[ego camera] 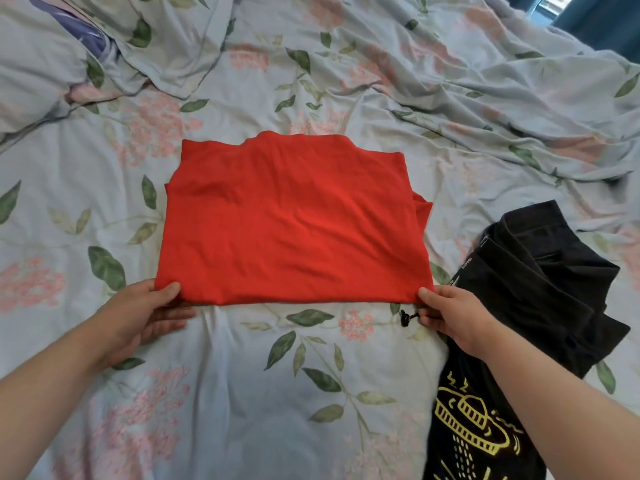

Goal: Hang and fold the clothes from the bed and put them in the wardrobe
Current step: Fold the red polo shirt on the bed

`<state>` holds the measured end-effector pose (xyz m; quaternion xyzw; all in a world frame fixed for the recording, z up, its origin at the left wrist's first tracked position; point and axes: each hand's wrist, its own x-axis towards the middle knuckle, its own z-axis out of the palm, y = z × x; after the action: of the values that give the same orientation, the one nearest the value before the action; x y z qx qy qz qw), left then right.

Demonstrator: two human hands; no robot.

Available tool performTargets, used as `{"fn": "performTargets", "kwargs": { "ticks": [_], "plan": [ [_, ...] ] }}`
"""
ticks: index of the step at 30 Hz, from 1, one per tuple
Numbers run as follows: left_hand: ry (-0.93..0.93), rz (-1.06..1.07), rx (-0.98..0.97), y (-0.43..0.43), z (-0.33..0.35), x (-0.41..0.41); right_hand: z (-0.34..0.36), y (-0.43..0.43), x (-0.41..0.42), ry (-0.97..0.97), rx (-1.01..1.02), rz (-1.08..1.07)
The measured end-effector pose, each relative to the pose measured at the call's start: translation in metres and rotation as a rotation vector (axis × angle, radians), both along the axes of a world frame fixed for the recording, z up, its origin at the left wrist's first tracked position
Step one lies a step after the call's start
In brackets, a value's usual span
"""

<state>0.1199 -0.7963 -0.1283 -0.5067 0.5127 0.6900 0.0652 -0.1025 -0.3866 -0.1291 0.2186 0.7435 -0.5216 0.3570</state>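
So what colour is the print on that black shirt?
Yellow, on the black printed shirt; head view.

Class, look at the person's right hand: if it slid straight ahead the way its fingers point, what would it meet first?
The right hand points up and leftward while pinching the red garment's near right corner, so it would push straight into that red fabric first.

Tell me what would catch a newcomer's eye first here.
The bright red folded garment lies flat in the middle of the pale floral bedsheet. The left hand and right hand each pinch one of its near corners. On the right sits a heap of black clothes, one piece with a yellow print.
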Motion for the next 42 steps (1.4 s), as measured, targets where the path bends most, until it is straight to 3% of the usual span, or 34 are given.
{"fn": "performTargets", "kwargs": {
  "ticks": [3, 10, 20, 28, 34, 37, 42],
  "plan": [
    [-0.032, 0.14, -0.134, -0.015, -0.007, 0.02, -0.003, 0.005, 0.001, 0.057, 0.038, -0.105],
    [0.035, 0.448, -0.055, -0.006, -0.014, 0.029, -0.002, 0.002, 0.004, 0.014, -0.003, -0.269],
    [-0.111, 0.413, 0.036, 0.013, 0.021, 0.065, 0.031, 0.004, 0.057, -0.109, -0.004, -0.397],
    [-0.348, 0.455, 0.081, 0.04, 0.085, 0.182, 0.087, 0.054, 0.186, -0.353, 0.133, -0.461],
    [-0.454, 0.486, 0.19, 0.064, 0.124, 0.265, 0.133, 0.092, 0.266, -0.556, 0.104, -0.465],
    [-0.35, 0.527, 0.253, 0.061, 0.148, 0.278, 0.158, 0.097, 0.273, -0.612, -0.002, -0.455],
    [-0.1, 0.563, 0.29, 0.028, 0.196, 0.226, 0.189, 0.063, 0.215, -0.409, -0.216, -0.477]
  ]
}}
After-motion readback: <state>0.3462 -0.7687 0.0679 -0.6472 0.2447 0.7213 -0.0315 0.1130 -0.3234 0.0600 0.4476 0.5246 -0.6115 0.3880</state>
